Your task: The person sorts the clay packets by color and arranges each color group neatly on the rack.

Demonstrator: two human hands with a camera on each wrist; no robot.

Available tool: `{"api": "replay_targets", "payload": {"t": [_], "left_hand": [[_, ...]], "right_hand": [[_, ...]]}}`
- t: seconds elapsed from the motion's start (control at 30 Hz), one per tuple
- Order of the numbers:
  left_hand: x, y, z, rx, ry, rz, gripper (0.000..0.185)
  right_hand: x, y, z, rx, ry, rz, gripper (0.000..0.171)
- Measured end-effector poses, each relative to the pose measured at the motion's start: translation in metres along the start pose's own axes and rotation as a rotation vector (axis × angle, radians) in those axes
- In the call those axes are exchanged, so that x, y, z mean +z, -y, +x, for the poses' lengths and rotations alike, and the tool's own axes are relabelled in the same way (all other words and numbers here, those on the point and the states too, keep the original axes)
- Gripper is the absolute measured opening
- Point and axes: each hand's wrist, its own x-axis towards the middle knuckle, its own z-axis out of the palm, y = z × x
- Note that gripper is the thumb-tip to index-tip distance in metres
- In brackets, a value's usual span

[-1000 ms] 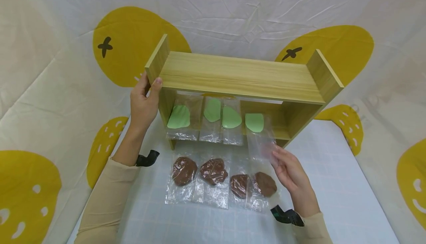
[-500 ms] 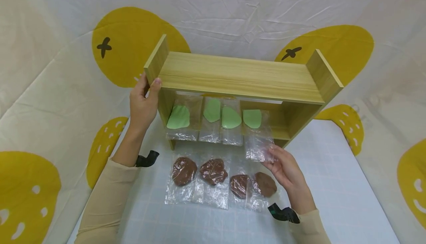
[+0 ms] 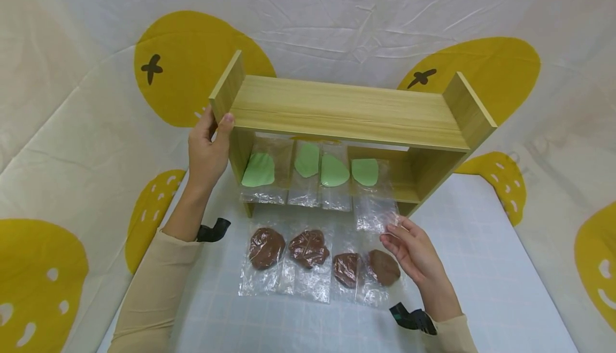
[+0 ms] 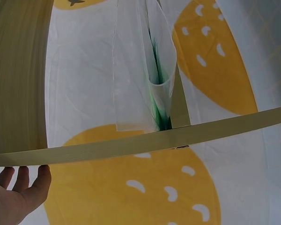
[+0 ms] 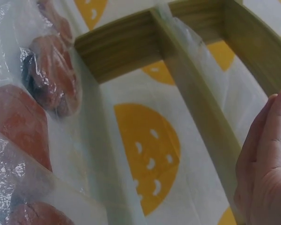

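My left hand (image 3: pixel 208 147) holds the left side panel of a small wooden shelf (image 3: pixel 351 109), thumb at the front and fingers round the outer side. In the left wrist view, fingertips (image 4: pixel 44 173) meet the panel's edge. Several clear plastic bags with flat green pieces lie in a row on the lower board. The rightmost bag (image 3: pixel 372 211), holding a green piece (image 3: pixel 364 171), overhangs the board's front edge. My right hand (image 3: pixel 416 248) is at that bag's lower right corner, fingers loosely extended. In the right wrist view the fingers (image 5: pixel 271 136) look fairly straight, gripping nothing visible.
In front of the shelf, clear bags with brown lumps (image 3: pixel 267 247) lie in a row on the pale checked tablecloth (image 3: pixel 250 326). A white cloth with yellow smiling shapes (image 3: pixel 207 64) hangs behind and at both sides. The shelf's right panel (image 3: pixel 469 107) stands beyond my right hand.
The rightmost green-piece bag moved slightly left and farther onto the lower board. My right hand then let go of its corner and drew back a little. My left hand stays put.
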Motion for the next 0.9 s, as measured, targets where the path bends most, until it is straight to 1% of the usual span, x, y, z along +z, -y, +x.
{"api": "replay_targets", "payload": {"t": [0.13, 0.3, 0.47, 0.63, 0.77, 0.8, 0.9], "left_hand": [[0.001, 0.000, 0.000, 0.004, -0.001, 0.006, 0.041], [0.000, -0.001, -0.001, 0.004, 0.005, 0.005, 0.040], [-0.001, -0.001, -0.001, 0.004, 0.011, 0.004, 0.040], [-0.001, 0.001, -0.001, 0.012, 0.006, 0.002, 0.040], [0.000, 0.000, -0.001, 0.008, 0.004, -0.003, 0.041], [0.000, -0.006, -0.002, 0.005, 0.004, -0.002, 0.041], [0.000, -0.007, -0.002, 0.011, 0.002, -0.002, 0.040]], "right_hand": [[0.000, -0.001, 0.004, -0.012, 0.011, 0.029, 0.020], [-0.001, -0.002, 0.013, 0.002, 0.011, 0.059, 0.019], [0.001, -0.001, 0.022, 0.026, -0.041, 0.070, 0.013], [0.004, -0.001, 0.031, 0.048, -0.111, 0.144, 0.010], [0.006, -0.001, 0.036, 0.047, -0.133, 0.204, 0.011], [0.006, -0.002, 0.037, 0.047, -0.136, 0.213, 0.011], [0.008, -0.001, 0.038, 0.053, -0.145, 0.222, 0.010]]}}
